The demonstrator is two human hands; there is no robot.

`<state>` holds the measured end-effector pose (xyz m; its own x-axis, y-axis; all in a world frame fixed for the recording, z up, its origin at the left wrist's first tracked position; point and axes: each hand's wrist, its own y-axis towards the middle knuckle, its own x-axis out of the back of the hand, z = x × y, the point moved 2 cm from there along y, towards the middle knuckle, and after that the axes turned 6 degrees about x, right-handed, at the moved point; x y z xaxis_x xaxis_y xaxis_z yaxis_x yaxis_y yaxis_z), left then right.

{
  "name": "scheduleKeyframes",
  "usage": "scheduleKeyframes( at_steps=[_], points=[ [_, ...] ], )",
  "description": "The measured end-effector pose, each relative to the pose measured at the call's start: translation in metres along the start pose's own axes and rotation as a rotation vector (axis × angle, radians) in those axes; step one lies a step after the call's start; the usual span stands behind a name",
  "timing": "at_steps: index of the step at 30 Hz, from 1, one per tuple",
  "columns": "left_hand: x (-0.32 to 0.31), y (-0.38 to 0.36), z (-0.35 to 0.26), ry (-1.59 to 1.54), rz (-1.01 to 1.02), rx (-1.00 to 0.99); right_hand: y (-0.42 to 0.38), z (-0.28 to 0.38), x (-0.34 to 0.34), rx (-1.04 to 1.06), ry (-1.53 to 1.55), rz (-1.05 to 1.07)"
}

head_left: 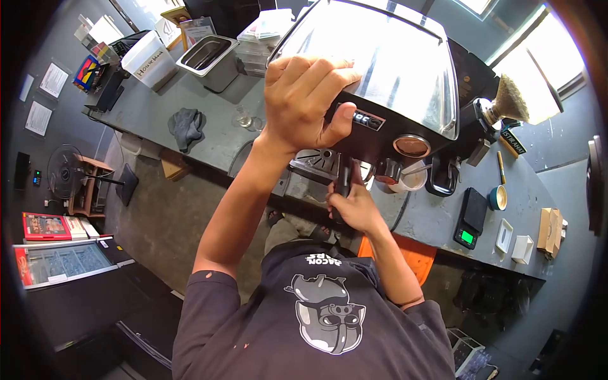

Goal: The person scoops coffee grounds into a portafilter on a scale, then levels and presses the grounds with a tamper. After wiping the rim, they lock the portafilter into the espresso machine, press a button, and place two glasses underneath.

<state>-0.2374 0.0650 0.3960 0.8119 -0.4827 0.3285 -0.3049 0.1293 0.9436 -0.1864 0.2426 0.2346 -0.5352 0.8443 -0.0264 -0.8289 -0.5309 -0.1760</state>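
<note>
My left hand [304, 101] grips the near left corner of an espresso machine [373, 54], fingers curled on its shiny top and thumb at the front panel. Lower down, my right hand [356, 206] is closed round the black handle of a portafilter [342, 183]. That handle points down toward me, under the machine's front; the portafilter's head is mostly hidden. Left of it lies the slotted drip tray [316, 162]. A round gauge [411, 146] sits on the front panel, above and right of my right hand.
A grinder [478, 123] with beans in its hopper stands right of the machine. Further right are a scale [470, 218] with a green display and a blue cup [498, 197]. On the left counter lie a dark cloth [186, 128], small glasses [242, 118] and a metal container [209, 62].
</note>
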Motion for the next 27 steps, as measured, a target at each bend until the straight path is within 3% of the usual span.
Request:
scheduleKeyframes(
  at_steps=[3, 6, 7, 9, 11, 14, 16, 20, 27],
  points=[
    [0.003, -0.002, -0.001, 0.003, 0.054, 0.009, -0.001, 0.001, 0.005, 0.007, 0.03, 0.051],
    [0.014, 0.0, 0.002, -0.04, 0.172, 0.023, 0.001, -0.01, 0.014, 0.172, -0.167, 0.073],
    [0.022, 0.001, 0.006, -0.044, 0.212, 0.011, 0.001, -0.014, 0.018, 0.31, -0.394, 0.025],
    [0.041, -0.004, 0.026, -0.068, 0.28, 0.058, -0.007, -0.017, 0.027, 0.319, -0.386, -0.056],
    [0.053, -0.015, 0.048, -0.125, 0.286, 0.091, -0.025, -0.015, 0.025, 0.058, 0.1, -0.107],
    [0.05, -0.022, 0.068, -0.308, 0.296, 0.154, -0.043, -0.059, 0.029, -0.234, 0.534, 0.161],
    [0.044, -0.024, 0.07, -0.415, 0.284, 0.198, -0.045, -0.064, -0.005, -0.37, 0.058, 0.172],
    [0.038, -0.024, 0.075, -0.471, 0.255, 0.152, -0.017, -0.057, -0.058, -0.26, -0.003, 0.316],
    [0.025, -0.039, 0.071, -0.543, 0.152, 0.192, 0.068, -0.008, -0.109, 0.191, -0.359, -0.142]
  ],
)
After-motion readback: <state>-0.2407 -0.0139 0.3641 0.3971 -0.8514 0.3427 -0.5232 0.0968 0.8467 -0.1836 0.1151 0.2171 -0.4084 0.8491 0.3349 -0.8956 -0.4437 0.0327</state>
